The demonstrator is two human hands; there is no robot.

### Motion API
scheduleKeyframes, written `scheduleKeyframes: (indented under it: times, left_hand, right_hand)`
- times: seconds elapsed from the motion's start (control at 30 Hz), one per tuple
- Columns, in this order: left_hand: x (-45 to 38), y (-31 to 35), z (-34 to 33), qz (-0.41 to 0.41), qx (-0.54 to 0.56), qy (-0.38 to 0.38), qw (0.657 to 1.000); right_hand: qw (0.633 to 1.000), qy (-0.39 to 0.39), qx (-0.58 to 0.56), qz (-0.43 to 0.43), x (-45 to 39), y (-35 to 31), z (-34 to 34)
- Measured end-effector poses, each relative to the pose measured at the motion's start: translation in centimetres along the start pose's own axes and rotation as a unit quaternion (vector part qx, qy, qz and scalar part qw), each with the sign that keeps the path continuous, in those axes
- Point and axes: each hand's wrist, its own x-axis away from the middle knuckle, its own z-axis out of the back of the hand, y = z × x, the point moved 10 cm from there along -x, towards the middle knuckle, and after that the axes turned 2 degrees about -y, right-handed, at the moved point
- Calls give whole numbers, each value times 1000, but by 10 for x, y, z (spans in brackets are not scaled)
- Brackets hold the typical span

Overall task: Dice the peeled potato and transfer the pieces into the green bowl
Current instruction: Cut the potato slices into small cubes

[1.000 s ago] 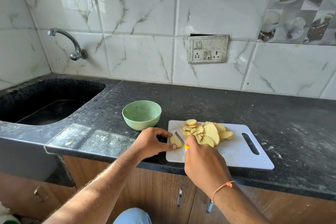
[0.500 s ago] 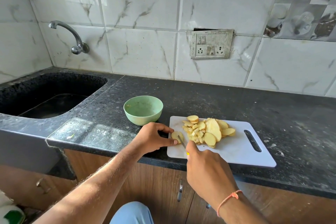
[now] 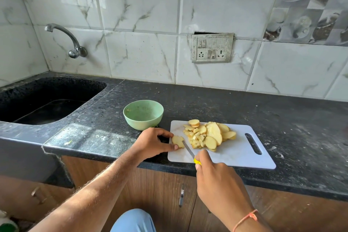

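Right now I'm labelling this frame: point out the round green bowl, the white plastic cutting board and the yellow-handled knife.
round green bowl (image 3: 130, 118): head view, near-left rim.
white plastic cutting board (image 3: 239, 154): head view, bare surface.
yellow-handled knife (image 3: 188, 150): head view, blade.

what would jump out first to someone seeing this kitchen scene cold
The pile of yellow potato slices on the white cutting board, at the counter's front edge. At the board's left end, the left hand pinches one potato slice while the right hand grips a yellow-handled knife against it. The green bowl sits just left of the board.
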Motion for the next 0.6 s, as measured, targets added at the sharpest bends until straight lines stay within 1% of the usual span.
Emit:
scheduleKeyframes:
  times: [0.13,0.33,0.6]
  left_hand:
    - [1,-3,1,2,-1,7,1000]
    - [-3,-8,1,18,20,11,1000]
    - [-2,-8,2,24,29,1,999]
  right_hand:
    - [1000,23,-9,0,-21,-4,0]
    - [1000,12,-16,-5,-47,-12,-7]
    - [999,-8,35,11,-57,-23,-16]
